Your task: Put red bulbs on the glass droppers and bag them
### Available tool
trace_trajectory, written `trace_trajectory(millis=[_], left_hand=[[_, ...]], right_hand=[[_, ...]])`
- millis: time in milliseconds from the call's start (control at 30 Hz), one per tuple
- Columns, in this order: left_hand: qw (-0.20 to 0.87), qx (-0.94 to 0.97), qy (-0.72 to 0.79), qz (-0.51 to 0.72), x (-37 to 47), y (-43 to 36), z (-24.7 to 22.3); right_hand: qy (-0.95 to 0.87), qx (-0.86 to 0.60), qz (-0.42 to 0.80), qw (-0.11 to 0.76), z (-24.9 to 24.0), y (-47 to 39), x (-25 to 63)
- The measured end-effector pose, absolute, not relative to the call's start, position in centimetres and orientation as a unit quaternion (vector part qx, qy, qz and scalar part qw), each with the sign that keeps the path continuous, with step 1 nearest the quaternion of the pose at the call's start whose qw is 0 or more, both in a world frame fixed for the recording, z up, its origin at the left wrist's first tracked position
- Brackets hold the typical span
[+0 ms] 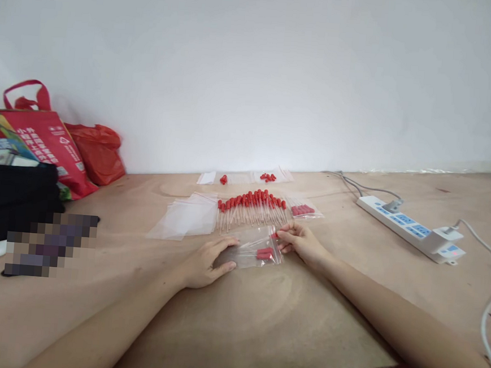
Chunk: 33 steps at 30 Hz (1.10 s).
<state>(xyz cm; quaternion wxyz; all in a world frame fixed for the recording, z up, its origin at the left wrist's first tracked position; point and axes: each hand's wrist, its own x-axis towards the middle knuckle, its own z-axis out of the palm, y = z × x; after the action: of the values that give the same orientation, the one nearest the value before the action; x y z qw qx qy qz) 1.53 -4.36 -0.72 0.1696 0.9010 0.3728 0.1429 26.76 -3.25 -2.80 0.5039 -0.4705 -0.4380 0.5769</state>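
Red bulbs [264,253] show through the clear bag [246,259] that lies flat on the worktop [199,339] between my two hands, with the pale stems of the droppers pointing left inside it. My left hand [207,263] rests at the bag's left end, fingers and thumb spread apart over the plastic. My right hand [300,242] is at the opposite edge, where the seal strip runs; its fingertips are together and look pinched on one more dropper [273,235], though from here I can't tell how far it sits inside.

Just beyond lies a fan of loose droppers [250,201], bulbs away from me, none of them bagged. To its right, a filled bag [303,210] holds a row of red bulbs, so I judge one bag done, this one part filled and most of the droppers still left. Left of the fan, a spread of flat bags [187,216] shows nothing inside. Farther back, a few small red pieces [268,177] sit on more plastic near the wall [254,71].

Farther out, I have a power strip [410,228] on the right, well apart from the work, and a red shopping bag [49,140] beside a black bag [10,199] on the left.
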Motion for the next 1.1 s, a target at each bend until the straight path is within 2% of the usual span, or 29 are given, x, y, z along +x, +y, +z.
trace_trajectory(millis=[267, 367, 433, 533, 600, 667, 767, 900, 1100], left_hand=[[0.167, 0.901, 0.375, 0.143, 1.6, -4.4, -0.8], [0.167, 0.900, 0.375, 0.144, 1.6, -4.4, -0.8], [0.170, 0.900, 0.371, 0.150, 1.6, -4.4, -0.8], [0.184, 0.899, 0.362, 0.162, 1.5, -4.4, -0.8], [0.193, 0.897, 0.361, 0.167, 1.5, -4.3, -0.9], [0.198, 0.895, 0.360, 0.171, 1.4, -4.3, -1.0], [0.200, 0.897, 0.354, 0.174, 1.4, -4.2, -1.0], [0.198, 0.901, 0.349, 0.163, 1.3, -4.3, -0.8], [0.194, 0.902, 0.351, 0.158, 1.2, -4.3, -1.0]], right_hand=[[-0.580, -0.481, 0.543, 0.370, -3.4, -3.4, 26.4], [-0.594, -0.490, 0.527, 0.360, -3.3, -3.2, 26.7], [-0.601, -0.531, 0.459, 0.383, -3.1, -2.4, 27.3], [-0.640, -0.603, 0.263, 0.396, -2.6, -0.1, 28.6], [-0.641, -0.664, 0.162, 0.349, -2.1, 2.0, 29.2], [-0.616, -0.725, 0.124, 0.284, -1.7, 4.0, 29.5], [-0.589, -0.766, 0.124, 0.227, -1.3, 6.2, 29.0], [-0.586, -0.769, 0.151, 0.209, -1.1, 7.6, 27.7], [-0.580, -0.754, 0.169, 0.259, 0.2, 7.4, 28.0]])
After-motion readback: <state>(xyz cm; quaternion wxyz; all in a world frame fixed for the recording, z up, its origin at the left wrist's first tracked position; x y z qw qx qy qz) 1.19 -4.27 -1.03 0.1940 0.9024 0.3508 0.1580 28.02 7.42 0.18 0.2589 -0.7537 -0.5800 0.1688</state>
